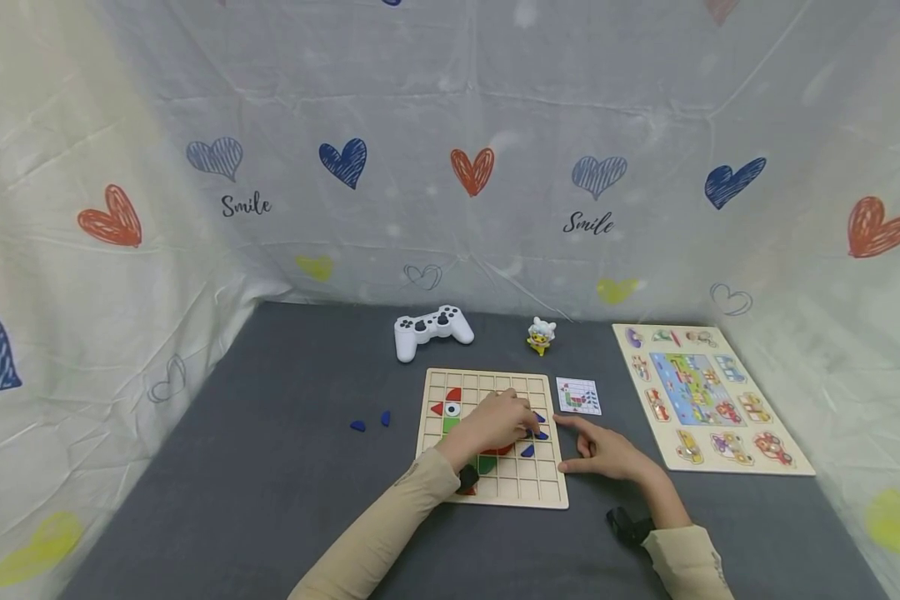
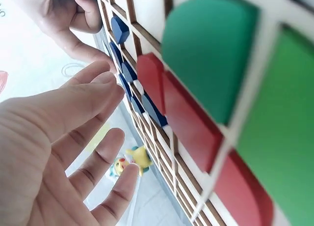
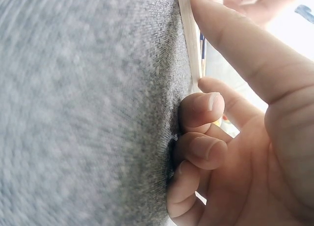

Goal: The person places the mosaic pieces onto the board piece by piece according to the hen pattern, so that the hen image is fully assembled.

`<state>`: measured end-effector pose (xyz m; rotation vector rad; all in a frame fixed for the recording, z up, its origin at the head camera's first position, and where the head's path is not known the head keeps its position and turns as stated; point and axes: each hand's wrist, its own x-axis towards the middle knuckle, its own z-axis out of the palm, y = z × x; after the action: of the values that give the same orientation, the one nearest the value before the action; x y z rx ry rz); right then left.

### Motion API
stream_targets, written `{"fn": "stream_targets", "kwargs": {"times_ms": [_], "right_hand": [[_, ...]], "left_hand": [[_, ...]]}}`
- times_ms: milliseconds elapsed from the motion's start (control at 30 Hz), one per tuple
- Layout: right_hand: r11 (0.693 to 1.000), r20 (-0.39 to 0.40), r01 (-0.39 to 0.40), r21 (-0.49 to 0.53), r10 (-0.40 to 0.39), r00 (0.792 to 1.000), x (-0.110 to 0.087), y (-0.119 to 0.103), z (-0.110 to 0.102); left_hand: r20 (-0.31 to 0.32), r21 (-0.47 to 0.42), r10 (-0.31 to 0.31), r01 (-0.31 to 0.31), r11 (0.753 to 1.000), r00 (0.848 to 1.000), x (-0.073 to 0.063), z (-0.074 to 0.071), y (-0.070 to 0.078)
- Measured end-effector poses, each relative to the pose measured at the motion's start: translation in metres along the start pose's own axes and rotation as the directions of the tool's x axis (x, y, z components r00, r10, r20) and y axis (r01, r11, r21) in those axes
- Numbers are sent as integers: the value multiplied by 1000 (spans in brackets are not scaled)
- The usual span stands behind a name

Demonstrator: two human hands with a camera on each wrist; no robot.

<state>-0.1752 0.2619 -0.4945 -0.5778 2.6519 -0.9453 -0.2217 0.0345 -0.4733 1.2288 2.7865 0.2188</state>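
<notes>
A wooden grid board (image 1: 521,492) lies on the dark table, bearing red, green and blue flat puzzle pieces. Over its right half is my left hand (image 1: 491,425), thumb and fingertips together at a small blue piece (image 2: 125,87), which they partly cover. Other blue pieces (image 1: 527,451) lie around the fingertips. In the left wrist view, a green piece (image 2: 208,54) and red pieces (image 2: 191,120) show close by. My right hand (image 1: 607,452) touches the board's right edge with extended index finger and thumb; its other fingers (image 3: 201,150) are curled beneath.
Two blue pieces (image 1: 357,426) lie on the table left of the board. A pattern card (image 1: 579,396) sits to its right. Behind stand a white game controller (image 1: 432,329) and a small figurine (image 1: 541,335). A picture puzzle board (image 1: 712,400) occupies the right side.
</notes>
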Motion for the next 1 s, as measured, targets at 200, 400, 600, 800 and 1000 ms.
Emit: {"fn": "stream_targets", "kwargs": {"times_ms": [200,400,600,800,1000], "right_hand": [[1000,0,-1,-4,1,1000,0,-1,0],[1000,3,-14,-7,14,1000,1,-1,0],[1000,3,-20,4,20,1000,1,0,0],[999,8,-36,12,36,999,1,1,0],[999,8,-38,15,38,999,1,0,0]], "left_hand": [[-33,-38,-17,16,999,999,-17,-4,-6],[-78,-55,-30,25,998,997,-35,-6,-15],[-130,-60,-54,47,997,990,-55,-9,-26],[-162,-62,-102,93,994,982,-75,-12,-36],[-202,-77,-155,142,987,967,-95,-11,-50]]}}
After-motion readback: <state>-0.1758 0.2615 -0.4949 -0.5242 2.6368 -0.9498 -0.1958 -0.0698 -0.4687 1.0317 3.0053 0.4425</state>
